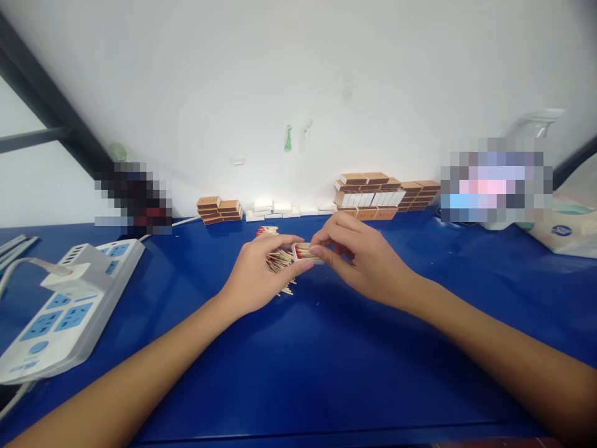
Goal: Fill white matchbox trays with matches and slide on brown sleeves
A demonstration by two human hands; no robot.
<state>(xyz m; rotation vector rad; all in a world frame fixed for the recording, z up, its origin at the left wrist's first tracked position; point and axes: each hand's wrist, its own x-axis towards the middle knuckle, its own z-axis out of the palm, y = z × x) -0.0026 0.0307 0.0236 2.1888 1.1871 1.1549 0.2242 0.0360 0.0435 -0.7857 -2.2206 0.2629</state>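
Note:
Between thumb and fingers, my left hand (261,274) grips the end of a small white matchbox tray (295,252). Red-headed matches (305,251) lie lengthwise inside that tray. At its right side, the fingertips of my right hand (352,252) are pinched over the matches and the tray; whether they hold single matches or the tray wall is hidden. Behind and beneath my left hand, a loose pile of matches (280,262) is spread on the blue table (298,367), partly covered by the hand.
Along the wall stand stacked brown matchboxes (219,210), white trays (273,208) and a larger matchbox stack (370,196). A white power strip (79,305) with a plugged-in adapter lies at left. At right are a blurred-out device (497,186) and a tissue pack (566,227).

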